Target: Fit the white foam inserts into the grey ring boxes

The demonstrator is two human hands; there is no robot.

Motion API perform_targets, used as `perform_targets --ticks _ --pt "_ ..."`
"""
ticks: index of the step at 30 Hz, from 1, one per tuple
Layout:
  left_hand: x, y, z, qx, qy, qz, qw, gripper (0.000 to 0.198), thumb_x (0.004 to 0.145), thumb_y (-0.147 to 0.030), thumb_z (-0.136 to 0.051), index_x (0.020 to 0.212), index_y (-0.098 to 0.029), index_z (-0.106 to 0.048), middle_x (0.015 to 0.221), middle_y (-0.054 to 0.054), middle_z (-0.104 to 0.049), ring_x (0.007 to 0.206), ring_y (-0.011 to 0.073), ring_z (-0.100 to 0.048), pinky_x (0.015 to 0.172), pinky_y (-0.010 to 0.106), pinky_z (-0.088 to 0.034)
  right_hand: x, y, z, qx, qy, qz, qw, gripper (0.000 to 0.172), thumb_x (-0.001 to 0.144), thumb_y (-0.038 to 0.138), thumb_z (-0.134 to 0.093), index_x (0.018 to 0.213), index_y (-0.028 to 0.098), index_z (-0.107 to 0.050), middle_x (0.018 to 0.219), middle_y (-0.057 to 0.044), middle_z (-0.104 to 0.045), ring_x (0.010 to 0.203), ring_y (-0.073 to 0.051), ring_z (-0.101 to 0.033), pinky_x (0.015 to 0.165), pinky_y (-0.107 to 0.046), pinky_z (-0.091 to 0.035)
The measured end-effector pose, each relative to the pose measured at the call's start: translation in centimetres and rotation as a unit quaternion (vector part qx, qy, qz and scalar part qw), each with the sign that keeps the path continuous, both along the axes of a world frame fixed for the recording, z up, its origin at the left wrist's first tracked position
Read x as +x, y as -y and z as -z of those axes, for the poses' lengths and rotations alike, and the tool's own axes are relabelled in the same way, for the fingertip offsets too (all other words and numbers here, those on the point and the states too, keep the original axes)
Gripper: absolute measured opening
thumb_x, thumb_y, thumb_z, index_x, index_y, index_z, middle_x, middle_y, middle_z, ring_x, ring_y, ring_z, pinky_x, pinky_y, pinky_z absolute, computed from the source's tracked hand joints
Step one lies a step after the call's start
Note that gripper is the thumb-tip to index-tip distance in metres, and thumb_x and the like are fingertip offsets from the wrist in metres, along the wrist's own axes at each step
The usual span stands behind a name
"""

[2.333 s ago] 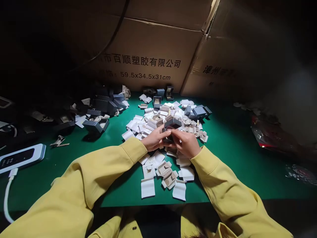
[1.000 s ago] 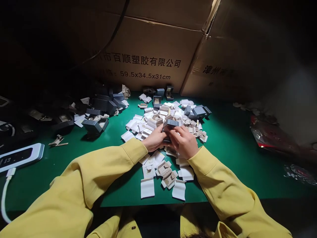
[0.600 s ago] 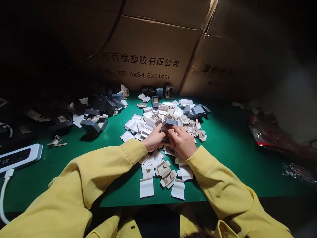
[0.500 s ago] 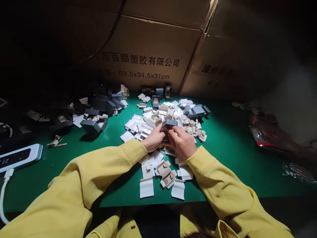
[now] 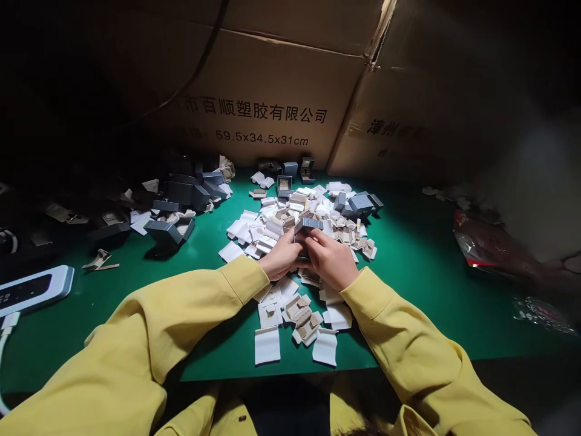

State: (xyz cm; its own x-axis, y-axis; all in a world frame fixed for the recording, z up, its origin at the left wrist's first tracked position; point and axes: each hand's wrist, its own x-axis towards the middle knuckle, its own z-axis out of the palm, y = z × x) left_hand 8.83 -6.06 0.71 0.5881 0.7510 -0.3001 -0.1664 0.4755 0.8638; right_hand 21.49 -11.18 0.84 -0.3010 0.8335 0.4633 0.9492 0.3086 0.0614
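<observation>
Over the heap of card pieces I hold a small dark jewelry box (image 5: 308, 224) with its lid raised. My left hand (image 5: 280, 254) grips the box from the left, its fingers wrapped around the side. On the right, my right hand (image 5: 333, 260) has its fingers curled in at the box's opening, pressed against it; the fingertips and the inside of the box are hidden. White and grey folded card inserts (image 5: 272, 229) lie around and beneath both hands. Nearer to me are an unfolded grey card insert (image 5: 302, 318) and a white card piece (image 5: 267, 345).
Dark jewelry boxes (image 5: 361, 204) sit right of the heap, an open box (image 5: 284, 184) behind it. More boxes (image 5: 163, 232) lie left with card scraps. A white power bank (image 5: 34, 290) with a cable is far left, a plastic bag (image 5: 481, 242) right. Large cartons (image 5: 272, 72) stand behind.
The view has shifted very slightly. Both hands stay at the same jewelry box, with only a small movement of the right fingers.
</observation>
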Motion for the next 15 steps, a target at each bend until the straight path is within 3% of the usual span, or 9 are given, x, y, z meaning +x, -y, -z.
perform_targets --ticks 8,15 --pt "-0.06 -0.17 0.10 -0.014 0.010 0.007 1.000 0.042 0.068 -0.003 -0.047 0.105 -0.022 -0.050 0.088 0.003 -0.060 0.065 0.0156 -0.063 0.058 0.037 -0.058 -0.20 -0.07 0.05 0.024 -0.003 0.000 1.000 0.023 0.090 0.019 -0.041 0.094 0.018 -0.064 0.095 -0.006 -0.066 0.068 -0.013 -0.055 0.053 -0.026 -0.030" --pt "-0.16 -0.25 -0.36 -0.019 0.011 0.021 1.000 0.039 0.070 -0.004 -0.047 0.106 -0.021 -0.048 0.089 0.004 -0.060 0.067 0.0153 -0.063 0.055 0.032 -0.057 0.12 -0.20 0.59 0.057 -0.019 -0.011 0.998 0.022 0.090 0.019 -0.041 0.093 0.018 -0.062 0.092 -0.006 -0.065 0.073 -0.013 -0.055 0.057 -0.026 -0.032"
